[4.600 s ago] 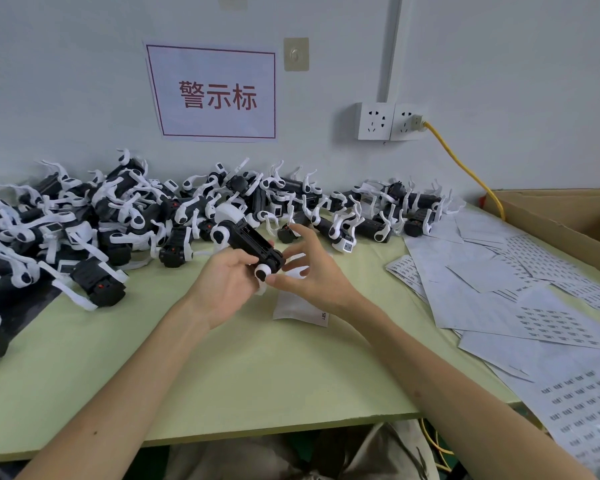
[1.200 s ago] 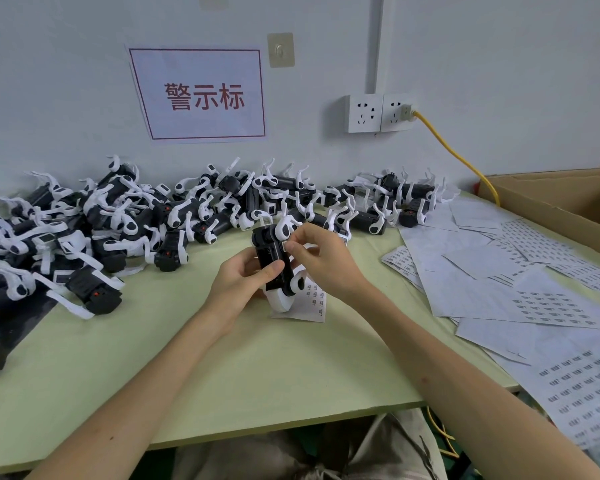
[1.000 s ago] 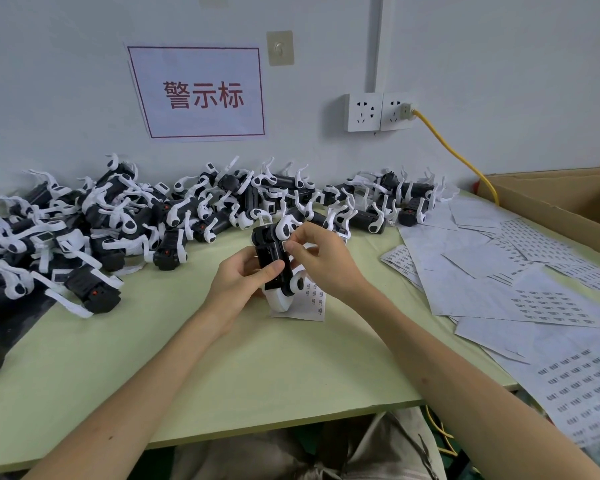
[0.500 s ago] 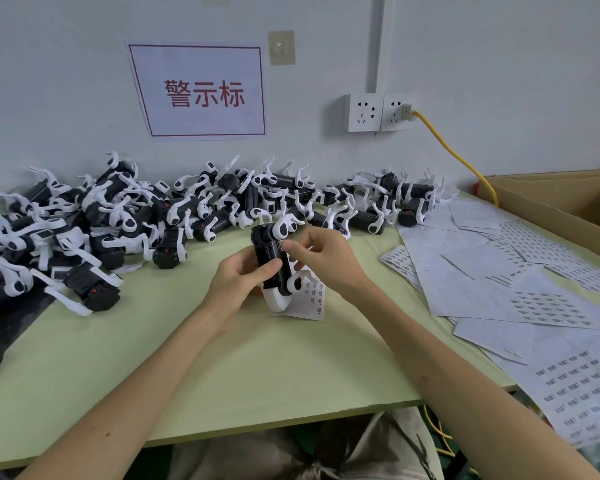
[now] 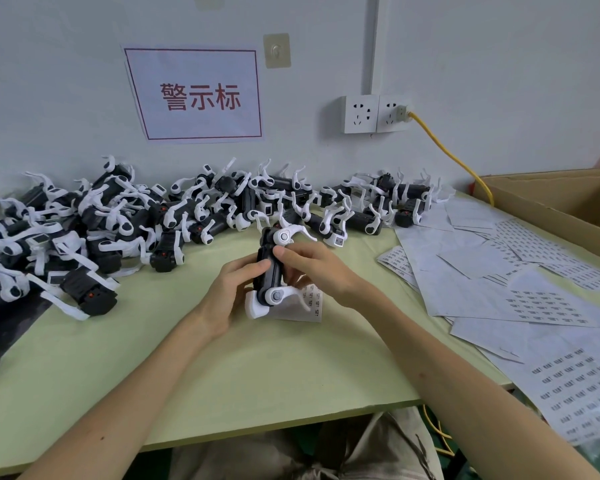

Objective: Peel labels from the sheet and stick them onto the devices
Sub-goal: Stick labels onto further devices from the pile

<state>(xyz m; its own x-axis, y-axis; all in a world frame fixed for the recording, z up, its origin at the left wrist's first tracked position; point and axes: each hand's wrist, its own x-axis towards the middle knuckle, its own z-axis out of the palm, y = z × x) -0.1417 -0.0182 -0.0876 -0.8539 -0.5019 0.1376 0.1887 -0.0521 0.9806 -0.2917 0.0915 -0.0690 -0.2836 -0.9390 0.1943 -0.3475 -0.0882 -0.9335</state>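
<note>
My left hand (image 5: 227,296) grips the black-and-white device (image 5: 270,271) upright, right over the small label sheet (image 5: 310,306). My right hand (image 5: 317,271) pinches it too, thumb pressed on its upper body. The pile of devices (image 5: 187,209) lies beyond the sheet.
</note>
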